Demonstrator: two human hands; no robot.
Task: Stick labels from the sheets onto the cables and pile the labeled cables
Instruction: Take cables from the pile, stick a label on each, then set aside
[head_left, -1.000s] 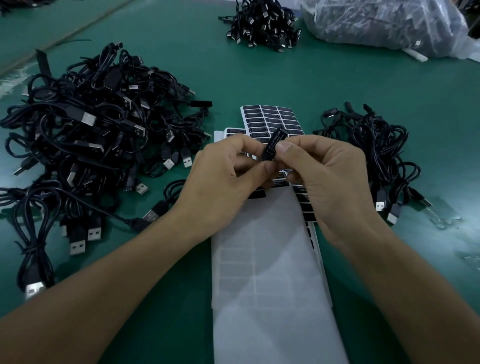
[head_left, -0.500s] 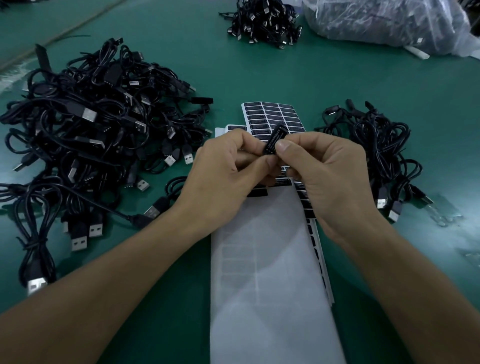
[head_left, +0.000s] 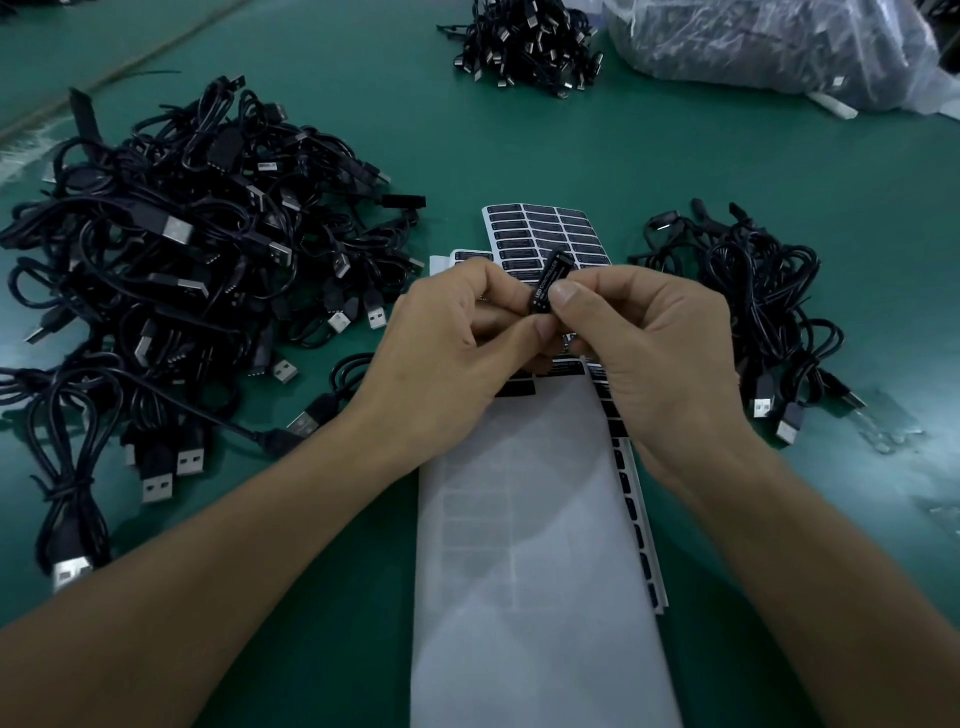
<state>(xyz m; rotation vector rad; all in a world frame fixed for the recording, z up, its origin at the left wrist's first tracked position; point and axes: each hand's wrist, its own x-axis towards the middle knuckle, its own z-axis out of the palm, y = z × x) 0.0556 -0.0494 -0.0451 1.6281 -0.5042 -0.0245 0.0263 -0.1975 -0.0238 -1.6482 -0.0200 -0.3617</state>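
Observation:
My left hand and my right hand meet above the label sheets. Between their thumbs and fingertips they pinch a small black cable module with a black label on its face, white print showing. The cable from the module runs down and left, its USB plug lying on the green table. A big heap of black USB cables lies to the left. A smaller pile of cables lies to the right. A used white backing sheet stretches toward me under my wrists.
A further bundle of cables sits at the far middle. A clear plastic bag of cables lies at the far right. Clear tape scraps stick to the green mat at the right.
Both hands hold the module in nearly the same place. The right thumb has slid slightly along the label on the module.

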